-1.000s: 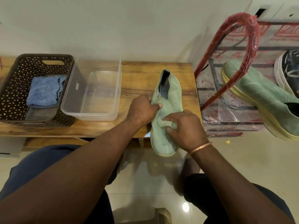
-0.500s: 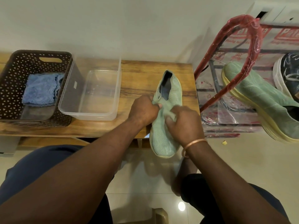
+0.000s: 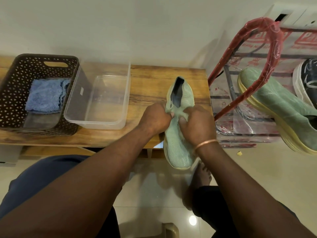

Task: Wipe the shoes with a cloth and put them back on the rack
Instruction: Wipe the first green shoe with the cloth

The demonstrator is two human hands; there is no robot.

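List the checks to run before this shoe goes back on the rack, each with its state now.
1. Left hand grips the green shoe: ok.
2. Right hand pinches the green cloth against the shoe: ok.
3. Whole shoe wiped: cannot tell.
4. Shoe supported: ok; heel over the wooden table, toe past its edge, both hands on it.
5. Free place on the rack: cannot tell; the matching shoe and a dark shoe sit there.
6. Spare blue cloth in the brown basket: ok.

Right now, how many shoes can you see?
3. One green shoe gripped in the left hand, a second green shoe on the rack, a dark shoe beside it. Others may be hidden.
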